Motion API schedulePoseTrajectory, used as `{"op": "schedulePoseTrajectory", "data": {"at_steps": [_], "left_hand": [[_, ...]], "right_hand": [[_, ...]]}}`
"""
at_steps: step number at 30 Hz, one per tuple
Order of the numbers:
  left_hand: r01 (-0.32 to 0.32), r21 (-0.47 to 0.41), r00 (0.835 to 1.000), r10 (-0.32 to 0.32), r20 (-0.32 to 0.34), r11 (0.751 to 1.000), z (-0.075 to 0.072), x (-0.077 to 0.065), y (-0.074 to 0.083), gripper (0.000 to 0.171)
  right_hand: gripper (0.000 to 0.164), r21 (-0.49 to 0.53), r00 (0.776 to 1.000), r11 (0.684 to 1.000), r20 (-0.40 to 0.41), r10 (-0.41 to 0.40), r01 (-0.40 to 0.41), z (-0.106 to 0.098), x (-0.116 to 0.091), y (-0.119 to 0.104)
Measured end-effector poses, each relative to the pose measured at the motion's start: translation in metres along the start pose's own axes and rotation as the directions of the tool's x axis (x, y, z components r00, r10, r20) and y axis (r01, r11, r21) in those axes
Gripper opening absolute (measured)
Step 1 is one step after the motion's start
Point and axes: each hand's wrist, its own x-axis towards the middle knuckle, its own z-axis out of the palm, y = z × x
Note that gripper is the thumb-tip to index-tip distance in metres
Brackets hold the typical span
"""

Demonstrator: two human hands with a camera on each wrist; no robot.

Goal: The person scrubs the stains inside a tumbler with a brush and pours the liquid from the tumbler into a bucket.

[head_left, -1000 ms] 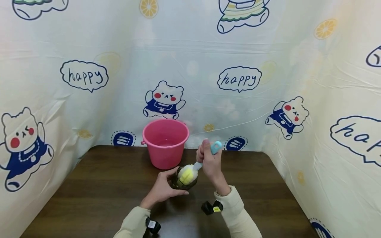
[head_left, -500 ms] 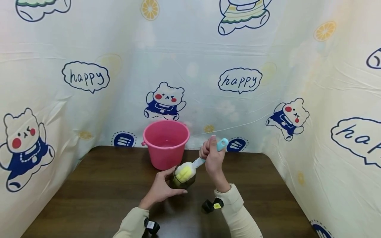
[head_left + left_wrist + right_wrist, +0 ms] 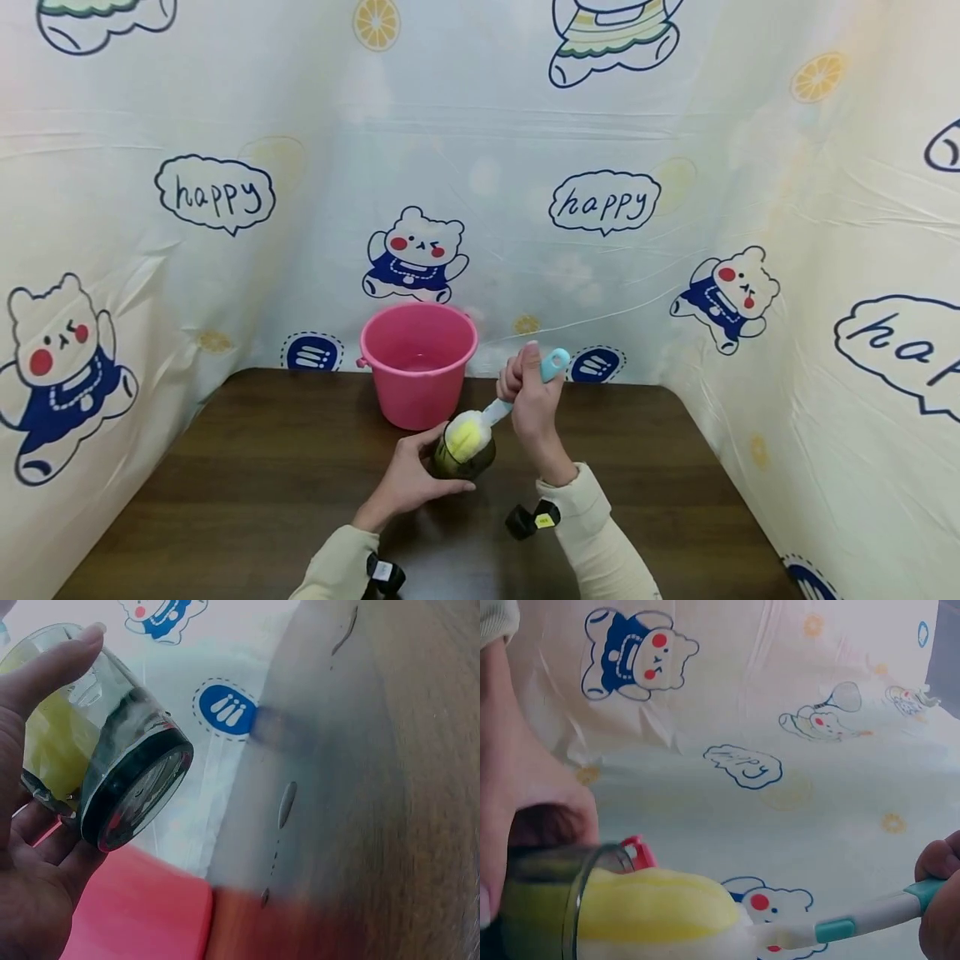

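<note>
Left hand [image 3: 411, 475]: curled round glass [image 3: 116, 735], tilted above the surface [image 3: 262, 475] toward its far edge
Right hand [image 3: 536, 407]: gripping brush [image 3: 870, 919], mid-handle hidden
Sponge head [image 3: 467, 435]: partly inside glass
Curtain [image 3: 480, 117]: "happy", rightmost cut off

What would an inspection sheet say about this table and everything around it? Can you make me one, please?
Surface: dark brown wooden table.
Job's things: tinted see-through glass, tilted; yellow-and-white brush, its head partly inside the glass.
Clutter: pink bucket, upright on the table beyond the glass.
Grips: left grip holds the glass; right grip holds the brush by its handle.
Cables: nothing seen.
Surroundings: pale cartoon-printed sheet behind the table and along both sides.
</note>
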Motion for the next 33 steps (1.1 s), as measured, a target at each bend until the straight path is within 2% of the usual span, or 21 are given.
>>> {"op": "schedulePoseTrajectory", "data": {"at_steps": [3,8,10,15,18,20,23,26,28,33], "left_hand": [[-0.007,-0.004,1.000,0.007,-0.023,1.000,-0.0010,0.0019,-0.0009,0.090],[-0.057,0.007,0.997,0.057,-0.050,0.998,-0.0023,0.0047,-0.0003,0.086],[-0.046,0.006,0.998,0.046,-0.040,0.999,-0.0017,0.0044,0.0008,0.086],[0.012,-0.016,1.000,-0.012,-0.003,1.000,-0.0001,0.0023,0.0016,0.091],[-0.001,-0.020,1.000,0.001,-0.011,1.000,-0.0010,0.0038,0.0002,0.091],[-0.025,-0.011,0.999,0.025,-0.027,1.000,-0.0020,0.0054,-0.0009,0.090],[-0.056,0.002,0.997,0.056,-0.046,0.998,-0.0031,0.0070,-0.0014,0.088],[-0.047,0.000,0.998,0.047,-0.046,0.999,-0.0031,0.0069,-0.0005,0.087],[-0.033,-0.007,0.999,0.033,-0.042,0.999,-0.0028,0.0062,0.0002,0.087],[-0.021,-0.002,0.999,0.021,-0.046,1.000,-0.0040,0.0043,-0.0001,0.090]], "right_hand": [[0.052,-0.034,1.000,0.999,0.025,-0.005,0.006,-0.0029,0.0015,-0.0024],[0.053,-0.005,0.992,0.997,0.099,0.079,-0.079,-0.0049,0.0018,-0.0053],[0.053,0.022,0.990,0.995,0.100,0.099,-0.101,-0.0043,0.0023,-0.0046],[0.053,0.038,0.999,0.999,0.024,0.023,-0.024,-0.0049,0.0038,-0.0007],[0.052,-0.010,1.000,1.000,0.000,-0.017,0.017,-0.0071,0.0048,-0.0005],[0.052,-0.044,1.000,0.999,0.026,-0.008,0.009,-0.0083,0.0045,-0.0017],[0.053,-0.049,0.994,0.997,0.097,0.056,-0.051,-0.0080,0.0030,-0.0044],[0.054,-0.011,0.985,0.994,0.137,0.107,-0.107,-0.0054,0.0009,-0.0062],[0.054,0.030,0.987,0.992,0.108,0.120,-0.124,-0.0031,-0.0003,-0.0068],[0.053,0.102,0.992,0.988,-0.035,0.120,-0.116,-0.0014,-0.0026,-0.0049]]}}
